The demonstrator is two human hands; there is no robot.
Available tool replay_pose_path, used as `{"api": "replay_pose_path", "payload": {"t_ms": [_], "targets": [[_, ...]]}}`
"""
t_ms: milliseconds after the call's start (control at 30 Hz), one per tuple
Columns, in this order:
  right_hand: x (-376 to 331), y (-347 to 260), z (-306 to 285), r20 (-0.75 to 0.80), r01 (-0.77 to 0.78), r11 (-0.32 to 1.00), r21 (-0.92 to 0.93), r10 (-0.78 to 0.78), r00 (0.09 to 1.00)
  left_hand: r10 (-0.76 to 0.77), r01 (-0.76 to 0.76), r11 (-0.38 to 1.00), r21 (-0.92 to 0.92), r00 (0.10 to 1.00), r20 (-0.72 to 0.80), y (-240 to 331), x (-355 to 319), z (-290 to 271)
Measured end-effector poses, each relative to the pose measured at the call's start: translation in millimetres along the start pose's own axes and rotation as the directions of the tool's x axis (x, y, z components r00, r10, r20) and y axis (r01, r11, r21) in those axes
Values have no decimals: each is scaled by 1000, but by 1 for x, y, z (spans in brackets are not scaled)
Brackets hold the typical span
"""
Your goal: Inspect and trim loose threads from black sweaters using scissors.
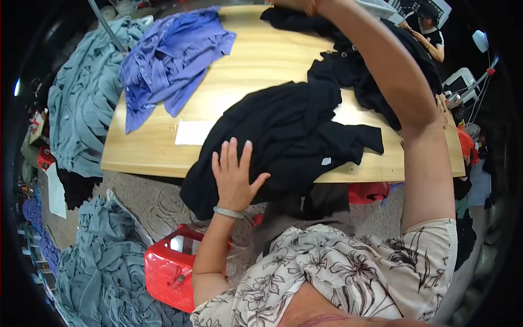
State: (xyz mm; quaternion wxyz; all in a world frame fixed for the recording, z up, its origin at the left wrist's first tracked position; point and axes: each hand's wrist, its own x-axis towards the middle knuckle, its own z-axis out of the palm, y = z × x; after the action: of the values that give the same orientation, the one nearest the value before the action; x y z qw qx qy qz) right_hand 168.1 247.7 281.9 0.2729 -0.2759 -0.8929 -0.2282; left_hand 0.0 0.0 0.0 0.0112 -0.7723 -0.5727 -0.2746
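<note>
My left hand (235,173) lies flat on a black garment (272,125), fingers stretched out and thumb spread. The garment is spread over the front of the wooden table (253,52), and its left part hangs past the near edge. A small white label (326,161) shows near its lower hem. My right arm reaches far forward across the table. At the top edge of the picture my right hand (297,4) is mostly cut off, so its fingers are hidden. Just below it lies more black clothing (302,23).
A purple garment (169,60) lies at the table's far left, beside a heap of grey-green clothes (87,98). White paper (192,132) is on the tabletop. A red stool (171,261) and another grey-green pile (109,267) stand at lower left. Another person (427,32) is at far right.
</note>
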Motion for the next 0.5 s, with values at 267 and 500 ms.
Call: {"api": "replay_pose_path", "payload": {"t_ms": [267,500], "targets": [[-266,-79,70,668,-401,876,268,131,733,-356,350,930,110,933,44,-36,-70,-22],[-312,-54,108,395,-456,875,160,366,842,-173,171,983,72,985,25,-58,-4,3]]}}
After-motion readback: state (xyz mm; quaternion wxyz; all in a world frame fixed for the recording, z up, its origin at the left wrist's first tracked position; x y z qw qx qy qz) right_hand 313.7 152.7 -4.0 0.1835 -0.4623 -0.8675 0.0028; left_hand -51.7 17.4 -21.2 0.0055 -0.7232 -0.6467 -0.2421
